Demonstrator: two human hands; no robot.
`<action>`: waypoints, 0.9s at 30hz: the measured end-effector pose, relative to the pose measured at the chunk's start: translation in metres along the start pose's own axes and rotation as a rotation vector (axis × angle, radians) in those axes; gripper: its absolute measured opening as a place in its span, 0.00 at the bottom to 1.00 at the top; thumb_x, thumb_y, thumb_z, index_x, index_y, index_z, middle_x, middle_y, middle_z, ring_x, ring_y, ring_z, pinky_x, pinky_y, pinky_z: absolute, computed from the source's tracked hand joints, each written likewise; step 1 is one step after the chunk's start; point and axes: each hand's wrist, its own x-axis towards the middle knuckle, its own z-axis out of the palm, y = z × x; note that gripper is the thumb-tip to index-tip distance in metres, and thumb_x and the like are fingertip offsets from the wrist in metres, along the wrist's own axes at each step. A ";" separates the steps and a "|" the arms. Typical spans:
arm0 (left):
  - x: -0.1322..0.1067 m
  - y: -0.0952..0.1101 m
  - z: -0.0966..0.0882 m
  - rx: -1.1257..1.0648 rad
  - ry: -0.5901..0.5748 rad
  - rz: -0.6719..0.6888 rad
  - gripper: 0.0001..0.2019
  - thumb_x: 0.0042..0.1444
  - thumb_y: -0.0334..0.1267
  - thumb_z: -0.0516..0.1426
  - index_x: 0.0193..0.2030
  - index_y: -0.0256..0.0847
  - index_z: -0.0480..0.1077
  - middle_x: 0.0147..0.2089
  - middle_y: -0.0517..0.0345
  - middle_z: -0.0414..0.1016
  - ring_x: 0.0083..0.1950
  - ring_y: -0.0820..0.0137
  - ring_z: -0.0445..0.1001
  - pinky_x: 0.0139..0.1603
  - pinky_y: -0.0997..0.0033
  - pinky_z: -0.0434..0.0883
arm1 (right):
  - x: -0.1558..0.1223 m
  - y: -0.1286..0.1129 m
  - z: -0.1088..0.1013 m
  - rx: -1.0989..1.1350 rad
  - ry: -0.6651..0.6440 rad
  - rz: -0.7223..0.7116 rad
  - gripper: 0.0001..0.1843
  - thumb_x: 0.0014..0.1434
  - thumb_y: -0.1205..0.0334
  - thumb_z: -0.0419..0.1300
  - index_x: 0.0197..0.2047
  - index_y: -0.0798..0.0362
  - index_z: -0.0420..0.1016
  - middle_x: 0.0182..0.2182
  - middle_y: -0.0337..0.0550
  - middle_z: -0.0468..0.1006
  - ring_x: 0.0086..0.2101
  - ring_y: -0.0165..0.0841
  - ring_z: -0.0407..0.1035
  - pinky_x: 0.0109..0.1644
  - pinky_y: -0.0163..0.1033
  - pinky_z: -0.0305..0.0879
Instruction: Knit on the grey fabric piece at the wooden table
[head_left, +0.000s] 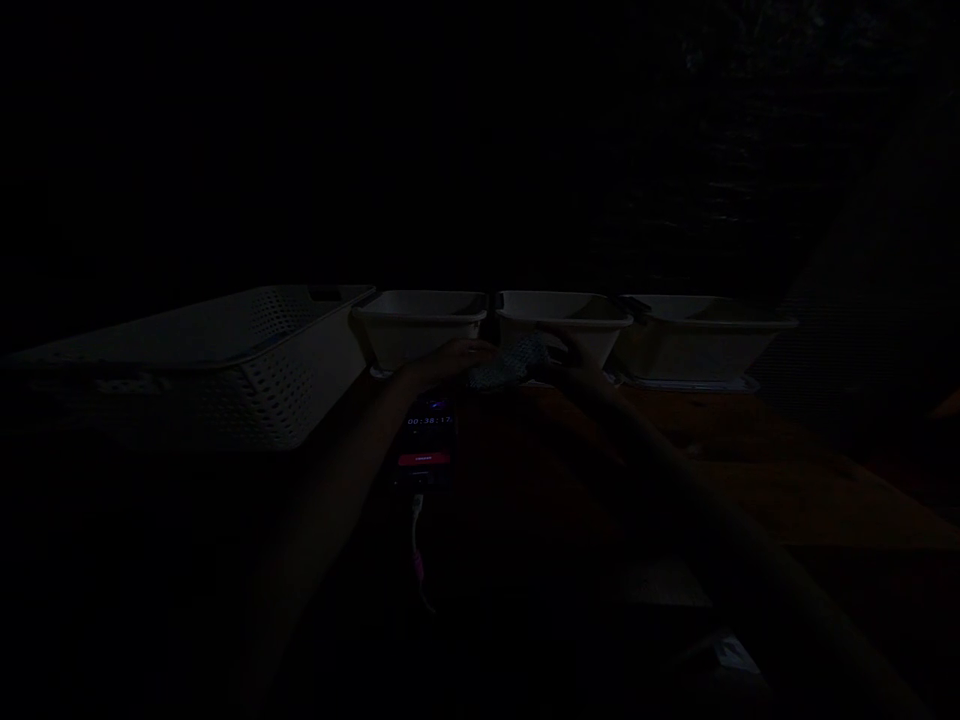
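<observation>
1. A small pale cloth (510,366) with a dotted or checked pattern looks crumpled, lying on the table (750,470) before the white bins (562,320).
2. The left hand (450,360) and right hand (574,362) grip its ends; the scene is very dark.
3. A lit phone (426,440) lies just beneath.

- A small patterned cloth (510,364), pale with dark dots, lies bunched on the table at 12 o'clock, held between both hands, just before the white bins.

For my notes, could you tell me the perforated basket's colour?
White, though dim; the head view shows the perforated basket left of both hands.
</observation>
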 end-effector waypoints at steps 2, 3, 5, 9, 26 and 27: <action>0.001 -0.003 0.003 0.007 -0.095 -0.055 0.19 0.46 0.49 0.59 0.42 0.39 0.71 0.40 0.51 0.74 0.37 0.67 0.72 0.36 0.69 0.66 | 0.000 0.000 0.004 -0.034 -0.006 -0.041 0.36 0.37 0.65 0.66 0.52 0.46 0.64 0.50 0.43 0.65 0.41 0.29 0.65 0.39 0.33 0.69; 0.001 -0.005 0.005 0.007 -0.119 -0.060 0.19 0.46 0.48 0.60 0.41 0.38 0.71 0.40 0.51 0.74 0.36 0.67 0.72 0.35 0.70 0.66 | 0.000 0.000 0.006 -0.049 -0.010 -0.051 0.35 0.36 0.65 0.67 0.50 0.47 0.65 0.52 0.42 0.64 0.42 0.29 0.64 0.40 0.33 0.69; 0.001 -0.006 0.009 0.019 -0.118 -0.047 0.18 0.45 0.46 0.61 0.40 0.37 0.72 0.39 0.50 0.74 0.34 0.67 0.72 0.33 0.70 0.66 | 0.000 0.002 0.008 -0.066 -0.022 -0.034 0.33 0.36 0.64 0.68 0.49 0.48 0.66 0.50 0.43 0.65 0.41 0.28 0.65 0.40 0.33 0.69; 0.004 -0.006 0.015 0.024 -0.055 -0.001 0.17 0.44 0.45 0.62 0.38 0.36 0.72 0.37 0.51 0.75 0.33 0.68 0.72 0.33 0.70 0.66 | 0.000 0.006 0.010 -0.019 -0.004 0.033 0.32 0.37 0.62 0.68 0.48 0.50 0.65 0.38 0.43 0.71 0.36 0.27 0.67 0.39 0.35 0.69; 0.000 0.010 0.024 0.042 0.069 0.284 0.22 0.45 0.40 0.62 0.49 0.41 0.66 0.46 0.53 0.70 0.47 0.65 0.69 0.48 0.64 0.65 | 0.001 0.010 0.007 0.080 -0.048 0.065 0.21 0.41 0.56 0.66 0.38 0.58 0.71 0.31 0.44 0.73 0.30 0.26 0.68 0.35 0.33 0.65; 0.001 0.010 0.024 0.061 0.064 0.287 0.21 0.45 0.40 0.61 0.47 0.40 0.67 0.45 0.53 0.70 0.46 0.65 0.69 0.48 0.64 0.65 | 0.000 0.009 0.007 0.075 -0.036 0.068 0.21 0.41 0.56 0.66 0.37 0.58 0.71 0.31 0.44 0.74 0.30 0.26 0.68 0.35 0.33 0.65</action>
